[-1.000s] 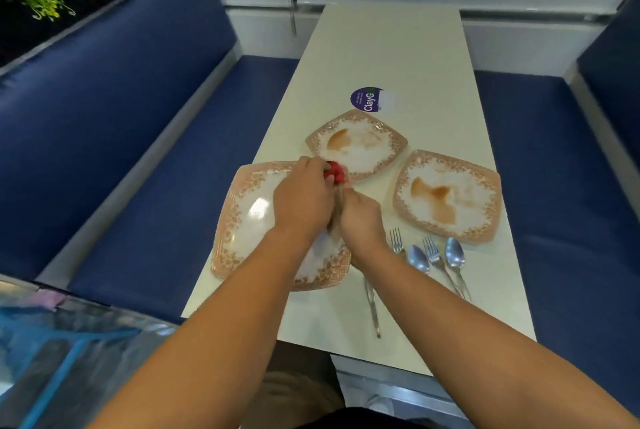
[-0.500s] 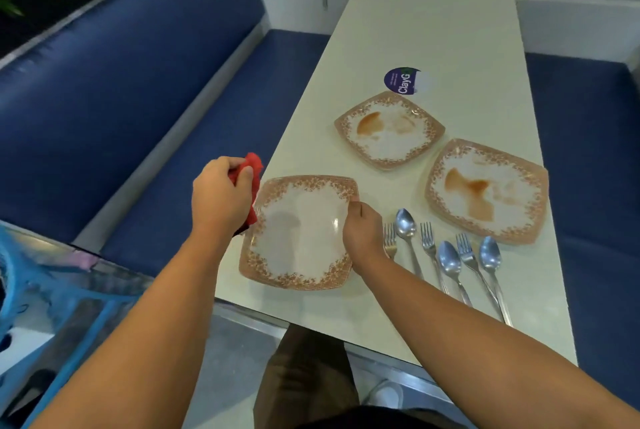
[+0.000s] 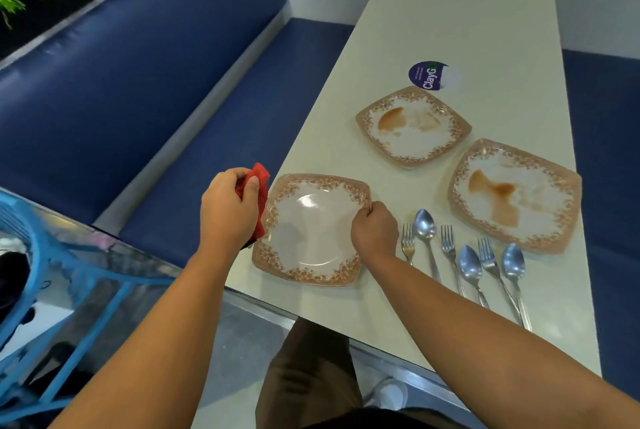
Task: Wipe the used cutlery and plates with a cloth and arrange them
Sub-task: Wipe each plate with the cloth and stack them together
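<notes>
A clean square plate (image 3: 308, 231) with a brown patterned rim lies near the table's front left corner. My right hand (image 3: 374, 229) pinches its right rim. My left hand (image 3: 227, 208) grips a red cloth (image 3: 254, 186) at the plate's left edge. Two more patterned plates carry brown stains: one further back (image 3: 414, 127) and one to the right (image 3: 514, 196). Three forks and three spoons (image 3: 464, 255) lie side by side on the table, right of my right hand, handles toward me.
The pale table (image 3: 460, 20) runs away from me between blue padded benches (image 3: 138, 75). A round purple sticker (image 3: 427, 75) sits behind the plates. A blue metal frame (image 3: 69, 290) stands at the lower left. My legs are below the table's near edge.
My left hand has drawn the cloth off the plate's middle to its left edge. My right hand now holds the right rim. The view has shifted left and closer.
</notes>
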### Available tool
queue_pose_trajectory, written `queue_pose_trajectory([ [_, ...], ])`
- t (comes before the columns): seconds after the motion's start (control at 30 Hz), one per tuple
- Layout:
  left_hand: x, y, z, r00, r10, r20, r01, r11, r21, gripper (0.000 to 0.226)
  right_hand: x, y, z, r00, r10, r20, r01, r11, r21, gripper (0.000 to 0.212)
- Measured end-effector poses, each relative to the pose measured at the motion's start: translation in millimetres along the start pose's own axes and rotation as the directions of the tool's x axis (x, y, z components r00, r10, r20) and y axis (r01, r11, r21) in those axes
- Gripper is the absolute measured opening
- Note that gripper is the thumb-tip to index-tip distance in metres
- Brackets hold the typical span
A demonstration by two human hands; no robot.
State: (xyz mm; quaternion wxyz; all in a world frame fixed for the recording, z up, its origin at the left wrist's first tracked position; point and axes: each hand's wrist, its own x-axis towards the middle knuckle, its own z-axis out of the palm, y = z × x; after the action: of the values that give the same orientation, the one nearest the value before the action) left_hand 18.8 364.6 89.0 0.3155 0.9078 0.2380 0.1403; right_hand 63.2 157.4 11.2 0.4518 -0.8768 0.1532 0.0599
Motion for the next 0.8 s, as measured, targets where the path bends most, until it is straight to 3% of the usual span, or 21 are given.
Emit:
queue_pose_trajectory([
  [0.23,-2,17,18,0.997,0.032,0.072,-0.033,0.999,0.004,0.029,9,-2,-13,0.988,0.027,0.149,-0.008,0.991,-0.131,0.018],
  [0.53,16,62,49,0.985,0.118,0.126,-0.115,0.993,-0.035,0.030,19,0,-35,0.973,-0.005,0.229,0.059,0.971,-0.232,0.031],
  [0.7,39,88,73,0.976,0.159,0.150,-0.154,0.987,-0.044,0.031,49,-11,-50,0.981,-0.081,0.176,0.131,0.946,-0.296,0.023],
  [0.8,60,107,93,0.970,0.187,0.157,-0.178,0.982,-0.069,0.031,84,-30,-68,0.984,-0.164,0.073,0.177,0.948,-0.263,0.037],
])
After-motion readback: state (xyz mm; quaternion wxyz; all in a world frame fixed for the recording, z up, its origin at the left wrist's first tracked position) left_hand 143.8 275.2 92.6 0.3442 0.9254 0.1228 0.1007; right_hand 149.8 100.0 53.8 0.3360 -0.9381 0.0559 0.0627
